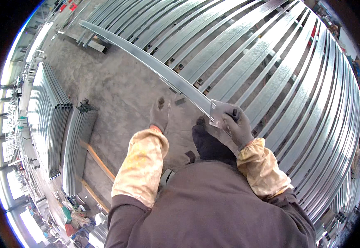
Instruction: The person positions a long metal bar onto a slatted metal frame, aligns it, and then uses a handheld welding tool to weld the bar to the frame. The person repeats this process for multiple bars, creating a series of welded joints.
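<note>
Grey work gloves and pale tan protective sleeves cover both my hands and forearms. My right hand is closed around the edge of a small flat metal plate with slots along one side. The plate is beside the near end of a long galvanized steel beam; whether they touch I cannot tell. Left of it, my left hand is held over the floor, fingers curled. A thin light edge shows along its right side, but what it holds, if anything, is too small to name.
Long galvanized steel profiles lie in spaced rows across the right and far side. Stacked steel channels and a second bundle stand at left, near orange bars. My dark shoe is on the concrete floor.
</note>
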`<state>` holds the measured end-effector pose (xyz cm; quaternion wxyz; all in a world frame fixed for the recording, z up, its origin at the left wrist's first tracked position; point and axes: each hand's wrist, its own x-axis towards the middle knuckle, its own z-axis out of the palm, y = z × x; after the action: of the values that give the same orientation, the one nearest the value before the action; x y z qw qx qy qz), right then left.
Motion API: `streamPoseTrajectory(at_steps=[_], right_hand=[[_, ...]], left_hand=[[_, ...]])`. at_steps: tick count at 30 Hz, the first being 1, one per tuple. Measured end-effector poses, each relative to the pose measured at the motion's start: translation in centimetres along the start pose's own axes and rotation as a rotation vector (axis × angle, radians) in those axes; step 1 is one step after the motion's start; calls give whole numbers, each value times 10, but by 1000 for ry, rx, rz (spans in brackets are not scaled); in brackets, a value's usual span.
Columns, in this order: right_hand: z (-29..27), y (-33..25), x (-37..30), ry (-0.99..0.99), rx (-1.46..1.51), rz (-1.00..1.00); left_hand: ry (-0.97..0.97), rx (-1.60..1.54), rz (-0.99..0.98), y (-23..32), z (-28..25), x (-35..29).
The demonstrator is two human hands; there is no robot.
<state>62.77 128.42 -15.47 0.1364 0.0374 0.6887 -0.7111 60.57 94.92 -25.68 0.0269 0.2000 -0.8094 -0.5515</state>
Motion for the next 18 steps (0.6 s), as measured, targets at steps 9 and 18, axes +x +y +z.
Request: streamPoseTrajectory(at_steps=[9,18], right_hand=[[77,24,73,-93,-140,134],[104,29,72,126,-405,-29]], left_hand=[[-160,-30,-157,49,10,102],[-252,-48,-115,21,0,122]])
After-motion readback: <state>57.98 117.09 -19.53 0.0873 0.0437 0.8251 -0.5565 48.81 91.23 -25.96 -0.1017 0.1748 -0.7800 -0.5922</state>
